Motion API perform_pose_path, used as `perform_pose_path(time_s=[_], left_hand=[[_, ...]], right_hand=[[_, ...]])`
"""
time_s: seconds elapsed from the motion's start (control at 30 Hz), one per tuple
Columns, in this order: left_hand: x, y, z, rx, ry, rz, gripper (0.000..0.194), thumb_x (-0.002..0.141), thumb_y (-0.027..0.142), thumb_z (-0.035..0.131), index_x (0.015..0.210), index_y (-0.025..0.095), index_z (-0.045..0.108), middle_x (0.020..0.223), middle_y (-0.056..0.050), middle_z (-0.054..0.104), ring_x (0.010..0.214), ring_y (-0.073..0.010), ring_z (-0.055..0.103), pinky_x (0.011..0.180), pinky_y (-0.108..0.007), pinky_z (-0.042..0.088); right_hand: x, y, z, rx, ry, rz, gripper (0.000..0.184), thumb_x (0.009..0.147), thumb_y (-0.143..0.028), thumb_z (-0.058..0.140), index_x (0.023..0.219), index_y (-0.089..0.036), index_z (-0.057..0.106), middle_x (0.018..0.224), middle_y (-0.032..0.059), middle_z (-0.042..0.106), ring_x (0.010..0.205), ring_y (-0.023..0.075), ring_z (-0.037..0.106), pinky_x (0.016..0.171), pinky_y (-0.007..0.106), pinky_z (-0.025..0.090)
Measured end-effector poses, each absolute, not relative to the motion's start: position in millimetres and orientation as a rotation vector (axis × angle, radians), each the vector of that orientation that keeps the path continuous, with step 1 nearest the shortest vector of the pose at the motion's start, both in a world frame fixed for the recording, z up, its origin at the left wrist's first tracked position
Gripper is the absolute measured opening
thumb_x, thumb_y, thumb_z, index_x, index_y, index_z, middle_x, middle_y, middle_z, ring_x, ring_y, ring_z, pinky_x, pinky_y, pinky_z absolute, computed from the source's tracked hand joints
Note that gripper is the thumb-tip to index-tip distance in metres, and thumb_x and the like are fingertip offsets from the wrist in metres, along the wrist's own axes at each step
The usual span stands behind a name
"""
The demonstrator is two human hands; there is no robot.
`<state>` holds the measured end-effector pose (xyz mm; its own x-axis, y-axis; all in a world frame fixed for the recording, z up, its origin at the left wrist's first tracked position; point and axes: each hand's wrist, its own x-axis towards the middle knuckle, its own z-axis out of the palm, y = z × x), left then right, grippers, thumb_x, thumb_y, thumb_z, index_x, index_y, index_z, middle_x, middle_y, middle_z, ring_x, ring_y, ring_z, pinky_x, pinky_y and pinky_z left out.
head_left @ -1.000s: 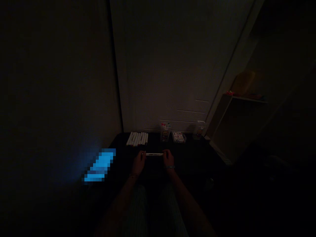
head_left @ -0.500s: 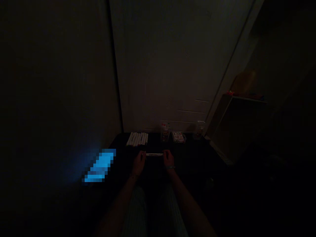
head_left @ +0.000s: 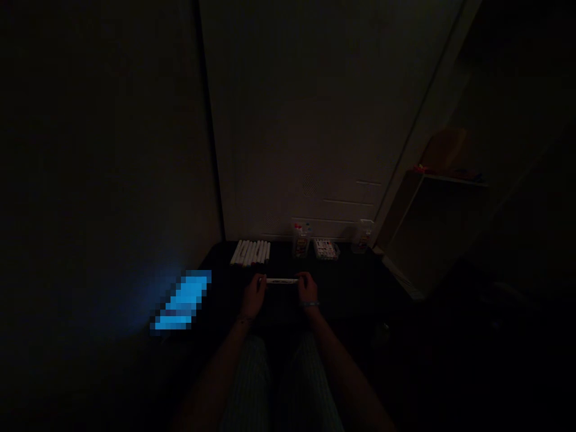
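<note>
A white marker (head_left: 281, 281) lies level between my two hands, just above the dark table (head_left: 346, 294). My left hand (head_left: 255, 293) is closed on its left end, and my right hand (head_left: 308, 289) is closed on its right end. Beyond my left hand a row of several white markers (head_left: 250, 252) lies side by side on the table. Past my right hand stand a clear case with markers in it (head_left: 300, 241) and a flat pack with a printed pattern (head_left: 326, 249). The dim light hides the fine detail of my fingers.
A clear container (head_left: 362, 237) stands near the table's back right corner. At the left edge glows a blurred blue screen (head_left: 183, 301). Behind the table rises a pale panel (head_left: 315, 132). A cabinet (head_left: 432, 234) with things on top stands at the right.
My hands and the marker between them stay almost where they were. The view shifts very slightly; nothing has been taken up or let go.
</note>
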<state>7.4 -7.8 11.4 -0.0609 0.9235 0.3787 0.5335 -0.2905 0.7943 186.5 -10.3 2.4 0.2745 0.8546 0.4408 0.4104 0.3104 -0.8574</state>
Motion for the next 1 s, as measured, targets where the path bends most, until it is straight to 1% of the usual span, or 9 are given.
perform_pose_path(time_s=[0.5,0.87,1.0], left_hand=[[7.1,-5.1,6.4,1.826,1.559,1.307,0.030,0.082,0.045,0.031,0.078,0.022,0.049,0.062,0.003,0.054,0.058,-0.0110,0.052,0.057,-0.021,0.036],[7.3,-9.9,13.4,1.822,1.564,1.277,0.030,0.082,0.044,0.029,0.079,0.021,0.049,0.065,0.002,0.056,0.062,-0.0128,0.054,0.059,-0.022,0.038],[8.4,-9.8,13.2,1.796,1.594,1.268,0.029,0.081,0.044,0.031,0.080,0.021,0.049,0.065,0.002,0.057,0.061,-0.0127,0.054,0.058,-0.022,0.038]], right_hand=[[187.2,-8.8,0.7,-1.302,-1.361,0.433,0.024,0.078,-0.026,0.035,0.088,-0.020,0.057,0.082,0.0010,0.060,0.077,0.0134,0.054,0.071,0.022,0.039],[186.4,-11.4,2.7,-1.319,-1.351,0.462,0.023,0.077,-0.027,0.038,0.088,-0.020,0.057,0.080,0.0004,0.060,0.073,0.0133,0.054,0.066,0.022,0.039],[186.5,-11.7,4.0,-1.316,-1.353,0.460,0.023,0.077,-0.027,0.039,0.087,-0.020,0.058,0.078,0.0001,0.060,0.071,0.0132,0.054,0.065,0.022,0.039]])
